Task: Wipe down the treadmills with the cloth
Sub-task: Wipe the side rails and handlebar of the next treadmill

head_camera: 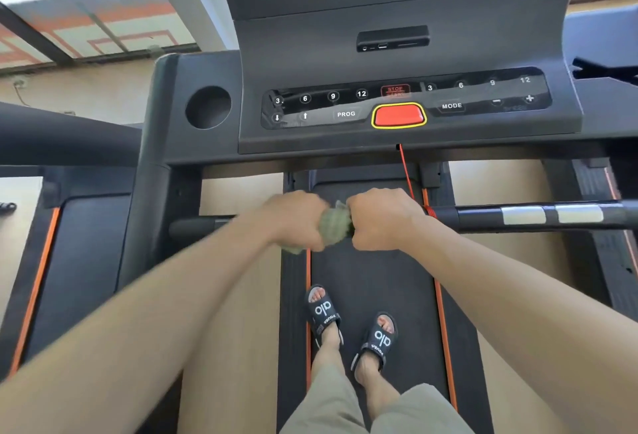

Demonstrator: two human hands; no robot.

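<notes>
Both forearms reached to mid-frame, where the left hand (297, 218) and right hand (381, 218) clenched the green cloth (335, 225) around the handlebar (531, 215); sliding rightward risked snagging the red safety cord (406, 173) tied there.

The left hand (293, 218) and the right hand (381, 218) are gripping the green cloth (334, 226) bunched between them over the handlebar (538, 214). The person is standing in black slippers (374, 338) on the treadmill belt (373, 268), below the console (407, 102).
</notes>
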